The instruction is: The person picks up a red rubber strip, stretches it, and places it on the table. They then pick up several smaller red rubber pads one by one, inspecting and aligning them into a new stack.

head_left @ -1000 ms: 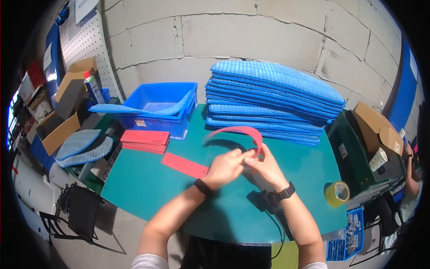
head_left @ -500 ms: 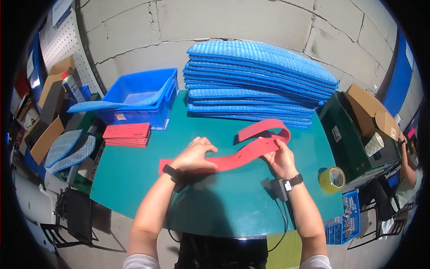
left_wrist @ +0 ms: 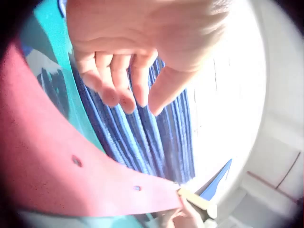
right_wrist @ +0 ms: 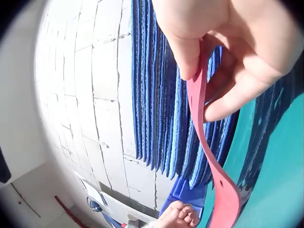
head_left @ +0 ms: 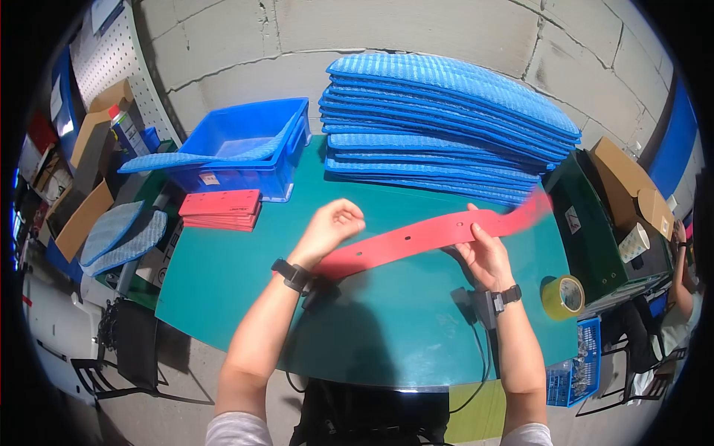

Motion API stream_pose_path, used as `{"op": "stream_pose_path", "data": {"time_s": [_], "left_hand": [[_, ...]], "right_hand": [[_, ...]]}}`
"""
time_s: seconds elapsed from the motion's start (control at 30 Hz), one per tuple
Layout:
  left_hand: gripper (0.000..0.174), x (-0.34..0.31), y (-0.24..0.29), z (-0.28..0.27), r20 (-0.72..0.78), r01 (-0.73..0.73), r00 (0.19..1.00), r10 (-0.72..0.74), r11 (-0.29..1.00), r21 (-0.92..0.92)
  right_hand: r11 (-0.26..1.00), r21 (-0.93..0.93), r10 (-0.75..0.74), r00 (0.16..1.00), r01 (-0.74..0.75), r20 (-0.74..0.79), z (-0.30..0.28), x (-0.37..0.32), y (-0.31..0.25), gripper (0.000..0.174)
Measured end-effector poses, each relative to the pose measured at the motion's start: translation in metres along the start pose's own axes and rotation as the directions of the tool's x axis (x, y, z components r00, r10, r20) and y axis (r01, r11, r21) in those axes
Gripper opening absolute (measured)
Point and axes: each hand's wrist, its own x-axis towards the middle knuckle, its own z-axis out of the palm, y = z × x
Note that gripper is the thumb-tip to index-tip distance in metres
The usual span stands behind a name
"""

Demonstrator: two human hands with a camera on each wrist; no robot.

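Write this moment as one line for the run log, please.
Right hand: pinches long red strip | Left hand: holds nothing, fingers loosely curled | Red pieces: stacked on green table | Blue pads: piled on table

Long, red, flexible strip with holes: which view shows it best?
The head view: most of the long red strip is visible, though its right end blurs. The left wrist view shows a broad section, cropped by the frame; the right wrist view shows it partly edge-on, pinched in the right grip.
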Motion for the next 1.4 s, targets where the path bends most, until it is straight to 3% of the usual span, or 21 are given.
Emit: {"op": "stream_pose_path", "data": {"time_s": [0.1,0.13,0.2,0.23,0.27,0.33,0.37,0.4,0.47,0.5,0.57,0.6,0.67,0.7,0.9,0.97,1.1,1.17,1.23,1.3,1.4], "left_hand": [[0.006,0.001,0.010,-0.001,-0.161,-0.053,0.986,-0.053,0.806,-0.590],[0.006,0.001,0.012,0.002,-0.152,-0.051,0.987,-0.049,0.805,-0.591],[0.013,-0.005,0.011,0.011,-0.058,0.020,0.989,-0.135,0.512,-0.859],[0.013,-0.006,0.005,0.020,-0.046,0.027,0.990,-0.130,0.510,-0.859],[0.019,-0.008,-0.006,0.032,0.136,0.140,0.990,-0.036,0.334,-0.932],[0.034,-0.020,-0.006,0.054,0.447,0.361,0.893,0.048,0.515,-0.778],[0.043,-0.029,-0.001,0.063,0.565,0.377,0.824,-0.048,0.790,-0.483],[0.043,-0.038,0.010,0.080,0.569,0.377,0.821,-0.045,0.791,-0.482],[0.056,-0.050,0.028,0.111,0.674,0.722,0.678,-0.292,0.435,-0.538],[0.056,-0.048,0.022,0.113,0.675,0.724,0.677,-0.293,0.435,-0.536],[0.057,-0.042,0.005,0.114,0.419,0.439,0.898,-0.131,0.278,-0.854],[0.057,-0.041,0.005,0.112,0.422,0.443,0.896,-0.134,0.279,-0.852],[0.043,-0.034,0.009,0.097,0.164,0.193,0.977,-0.133,0.243,-0.951],[0.036,-0.032,0.010,0.089,0.030,0.060,0.990,-0.135,0.225,-0.972],[0.017,-0.023,0.013,0.058,-0.166,-0.083,0.968,-0.186,0.386,-0.919],[0.014,-0.019,0.001,0.049,-0.169,-0.074,0.960,-0.225,0.380,-0.922],[0.011,-0.013,-0.015,0.046,-0.202,-0.079,0.932,-0.300,0.376,-0.923],[0.012,-0.013,-0.016,0.045,-0.188,-0.071,0.939,-0.287,0.372,-0.926],[0.023,-0.013,-0.017,0.045,-0.230,-0.085,0.926,-0.299,0.429,-0.899],[0.025,-0.012,-0.024,0.042,-0.224,-0.080,0.930,-0.291,0.435,-0.897],[0.025,-0.013,-0.021,0.042,-0.227,-0.073,0.922,-0.313,0.437,-0.897]], "right_hand": [[0.997,0.030,-0.072,0.996,0.074,-0.043,0.012,-0.003,0.001,0.053],[0.994,0.061,-0.092,0.995,0.094,-0.033,0.016,-0.003,0.003,0.054],[0.986,0.103,-0.132,0.991,0.134,-0.023,0.020,-0.004,0.009,0.054],[0.984,0.099,-0.148,0.989,0.149,-0.022,0.022,-0.005,0.010,0.054],[0.981,0.113,-0.156,0.987,0.158,-0.031,0.025,-0.005,0.012,0.055],[0.978,0.114,-0.173,0.984,0.177,-0.042,0.031,-0.007,0.013,0.055],[0.977,0.112,-0.178,0.983,0.182,-0.045,0.033,-0.008,0.013,0.055],[0.976,0.122,-0.180,0.984,0.181,-0.015,0.035,-0.009,0.014,0.055],[0.979,0.099,-0.182,0.983,0.178,0.036,0.039,-0.012,0.017,0.053],[0.979,0.101,-0.183,0.982,0.179,0.034,0.041,-0.013,0.018,0.053],[0.988,0.098,-0.126,0.987,0.116,0.099,0.045,-0.016,0.017,0.052],[0.994,0.059,-0.098,0.991,0.093,0.086,0.051,-0.019,0.014,0.050],[0.997,0.065,-0.051,0.993,0.044,0.111,0.049,-0.018,0.017,0.050],[0.998,0.066,0.000,0.990,-0.009,0.139,0.048,-0.018,0.018,0.050],[0.973,-0.129,0.194,0.981,-0.191,0.008,0.032,-0.020,0.021,0.034],[0.760,-0.548,0.415,0.910,-0.350,-0.005,0.015,-0.025,0.013,0.029],[0.444,-0.893,-0.070,0.996,0.077,0.052,0.013,-0.088,-0.037,0.020],[0.147,-0.989,-0.425,0.904,0.034,-0.032,0.020,-0.124,-0.068,0.021],[0.077,-0.996,-0.685,0.724,-0.040,-0.082,-0.009,-0.154,-0.085,0.023],[-0.060,-0.970,-0.813,0.575,-0.237,-0.091,-0.026,-0.180,-0.095,0.024],[-0.084,-0.916,-0.796,0.580,-0.391,-0.175,-0.048,-0.199,-0.097,0.027]]}}
